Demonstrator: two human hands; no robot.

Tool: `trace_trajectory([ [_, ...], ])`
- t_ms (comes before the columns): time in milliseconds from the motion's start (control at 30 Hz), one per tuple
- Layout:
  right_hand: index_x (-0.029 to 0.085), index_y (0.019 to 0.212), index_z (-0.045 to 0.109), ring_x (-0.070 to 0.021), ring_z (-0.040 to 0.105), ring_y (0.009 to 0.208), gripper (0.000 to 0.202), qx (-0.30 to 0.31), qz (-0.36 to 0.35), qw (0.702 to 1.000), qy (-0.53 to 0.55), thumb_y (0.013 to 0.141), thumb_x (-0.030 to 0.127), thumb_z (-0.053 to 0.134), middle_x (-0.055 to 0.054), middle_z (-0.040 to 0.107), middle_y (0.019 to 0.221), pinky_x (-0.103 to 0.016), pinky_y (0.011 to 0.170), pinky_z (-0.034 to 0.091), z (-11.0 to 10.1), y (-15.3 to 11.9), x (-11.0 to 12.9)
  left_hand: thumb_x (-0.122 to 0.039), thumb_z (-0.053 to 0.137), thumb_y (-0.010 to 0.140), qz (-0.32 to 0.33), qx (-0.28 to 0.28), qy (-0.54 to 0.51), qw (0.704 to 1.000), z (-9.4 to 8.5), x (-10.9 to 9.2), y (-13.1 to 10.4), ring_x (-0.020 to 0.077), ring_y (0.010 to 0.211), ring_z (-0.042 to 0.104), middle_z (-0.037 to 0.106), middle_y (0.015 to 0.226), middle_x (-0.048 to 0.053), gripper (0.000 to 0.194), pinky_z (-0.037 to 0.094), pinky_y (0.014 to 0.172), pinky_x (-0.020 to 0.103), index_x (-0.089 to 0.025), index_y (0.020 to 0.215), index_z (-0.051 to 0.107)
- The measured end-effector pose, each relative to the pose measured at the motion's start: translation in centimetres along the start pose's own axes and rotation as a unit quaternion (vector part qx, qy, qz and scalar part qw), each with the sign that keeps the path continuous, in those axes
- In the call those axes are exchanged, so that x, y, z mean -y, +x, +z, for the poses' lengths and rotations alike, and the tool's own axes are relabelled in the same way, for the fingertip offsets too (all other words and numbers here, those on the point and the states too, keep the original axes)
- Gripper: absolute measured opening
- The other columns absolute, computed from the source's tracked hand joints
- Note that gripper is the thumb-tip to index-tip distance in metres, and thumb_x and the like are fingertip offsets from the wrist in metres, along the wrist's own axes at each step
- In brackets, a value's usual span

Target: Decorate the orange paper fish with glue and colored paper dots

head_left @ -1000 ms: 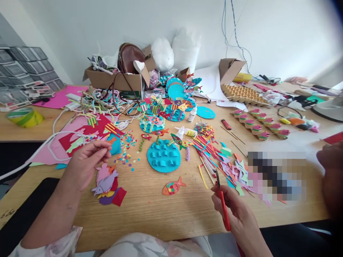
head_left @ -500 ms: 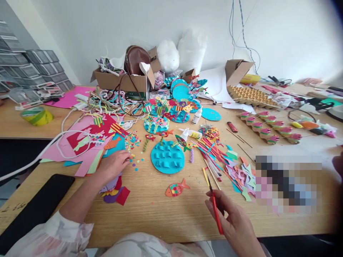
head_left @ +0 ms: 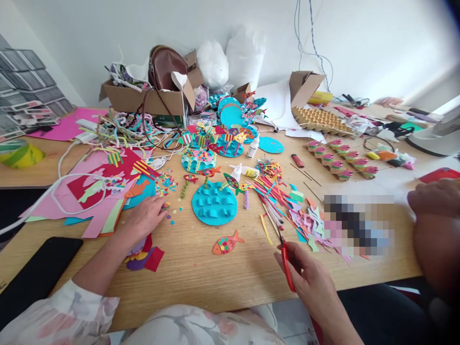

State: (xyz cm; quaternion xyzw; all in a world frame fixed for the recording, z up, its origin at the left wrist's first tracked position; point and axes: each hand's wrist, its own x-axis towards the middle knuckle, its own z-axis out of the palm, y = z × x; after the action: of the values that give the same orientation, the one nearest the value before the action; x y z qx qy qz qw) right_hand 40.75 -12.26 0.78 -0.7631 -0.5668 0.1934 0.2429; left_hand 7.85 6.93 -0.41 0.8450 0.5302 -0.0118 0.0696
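Observation:
My left hand (head_left: pixel 149 221) rests low over the table on the left, its fingertips bunched beside small paper dots (head_left: pixel 172 222); what they pinch, if anything, is too small to make out. My right hand (head_left: pixel 305 270) is closed around red-handled scissors (head_left: pixel 286 268), their dark tip pointing away from me. A yellow paper strip (head_left: pixel 266 230) lies just left of that tip. Between my hands is an orange paper fish (head_left: pixel 227 243) covered in coloured dots. Behind it sits a blue oval base (head_left: pixel 214 211) with raised paper loops and fish standing at its back edge.
Glue bottles (head_left: pixel 247 171), paper strips (head_left: pixel 268 191) and scraps (head_left: pixel 305 218) lie beyond my right hand. A black phone-like slab (head_left: pixel 43 266) and coloured paper sheets (head_left: pixel 53 199) are at left. Another person's arm (head_left: pixel 436 230) rests at the right edge. A cardboard box (head_left: pixel 129 101) stands behind.
The view has shifted to the right, bringing more of the other person's arm into sight. Both my hands keep nearly the same places on the table, with the scissors still in my right.

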Motion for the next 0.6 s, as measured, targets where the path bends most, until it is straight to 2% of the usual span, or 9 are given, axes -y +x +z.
trace_trajectory([
  [133,0.021,0.082,0.058,-0.0172,0.058,0.056,0.029,-0.014,0.049,0.997,-0.064,0.079,0.044,0.041,-0.002,0.065,0.064,-0.025,0.051,0.041,-1.0,0.4,-1.0,-0.020,0.041,0.079,0.001,0.002,0.014,1.000,-0.2,-0.2,-0.1,0.0229,0.088,0.056,0.061,0.093,0.010,0.017,0.043,0.078,0.033,-0.015,0.084,0.057],
  [300,0.023,0.084,0.059,-0.0218,0.061,0.060,0.034,0.012,0.120,0.985,-0.125,0.078,0.048,0.038,-0.004,0.067,0.066,-0.029,0.054,0.041,-2.1,0.6,-2.6,-0.016,0.040,0.076,-0.003,-0.015,-0.026,1.000,-0.1,0.1,-0.1,0.0222,0.086,0.057,0.062,0.089,0.008,0.017,0.043,0.076,0.032,-0.018,0.080,0.056],
  [433,0.023,0.091,0.060,-0.0255,0.063,0.066,0.037,0.013,0.140,0.978,-0.152,0.076,0.050,0.039,-0.006,0.070,0.072,-0.031,0.055,0.042,-2.2,0.5,-4.2,-0.015,0.039,0.076,-0.010,-0.015,-0.048,0.999,-0.1,0.7,0.1,0.0187,0.078,0.059,0.063,0.082,0.003,0.016,0.043,0.069,0.027,-0.021,0.077,0.055],
  [600,0.022,0.096,0.058,-0.0276,0.065,0.074,0.044,0.062,0.161,0.972,-0.158,0.077,0.054,0.035,-0.008,0.071,0.079,-0.033,0.058,0.043,-2.1,0.5,-5.3,-0.016,0.038,0.078,-0.024,-0.016,-0.059,0.998,-0.5,1.4,0.0,0.0181,0.076,0.060,0.065,0.082,0.002,0.019,0.042,0.064,0.026,-0.021,0.080,0.056],
])
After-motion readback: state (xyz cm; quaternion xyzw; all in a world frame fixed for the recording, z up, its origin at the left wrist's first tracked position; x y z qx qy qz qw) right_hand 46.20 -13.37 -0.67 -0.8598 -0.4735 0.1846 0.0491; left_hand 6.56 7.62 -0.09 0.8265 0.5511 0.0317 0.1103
